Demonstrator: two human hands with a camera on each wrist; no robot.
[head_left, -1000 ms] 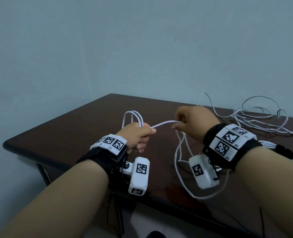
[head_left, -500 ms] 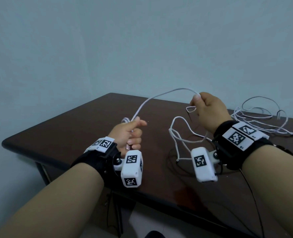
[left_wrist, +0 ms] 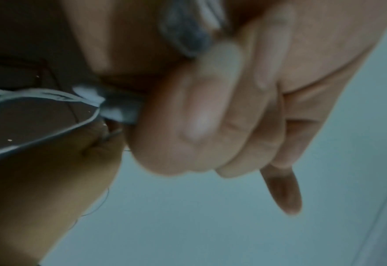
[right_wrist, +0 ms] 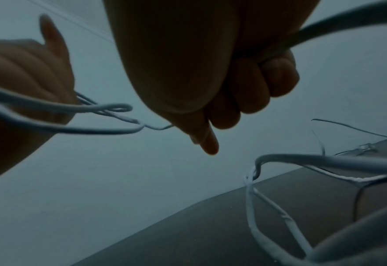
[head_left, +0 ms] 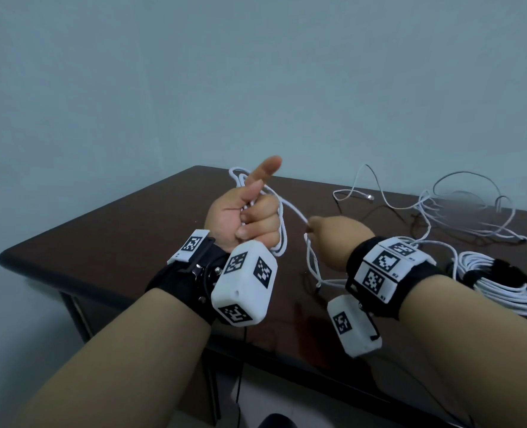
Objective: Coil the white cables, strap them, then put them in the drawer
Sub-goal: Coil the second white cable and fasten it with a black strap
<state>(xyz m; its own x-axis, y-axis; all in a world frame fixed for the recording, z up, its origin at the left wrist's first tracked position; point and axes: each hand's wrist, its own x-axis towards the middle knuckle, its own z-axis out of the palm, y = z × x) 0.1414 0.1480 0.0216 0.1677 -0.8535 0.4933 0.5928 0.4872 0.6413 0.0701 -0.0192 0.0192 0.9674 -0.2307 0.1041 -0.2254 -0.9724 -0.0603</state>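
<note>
My left hand is raised palm up over the dark table. Its fingers curl round several loops of a thin white cable, and its index finger points up. The loops hang out below the fist and show blurred in the left wrist view, cable. A taut run of the same cable leads right to my right hand, which pinches it low over the table. The right wrist view shows those fingers curled on the cable. The cable's slack lies under the right hand.
A coiled white cable bundle with a black strap lies at the right edge of the table. A loose tangle of white cable spreads across the back right. A grey wall stands behind. The table's front edge is near my forearms.
My left hand has risen and turned palm up with its coil. My right hand has dropped from high above the table to low beside the left, still holding the cable.
</note>
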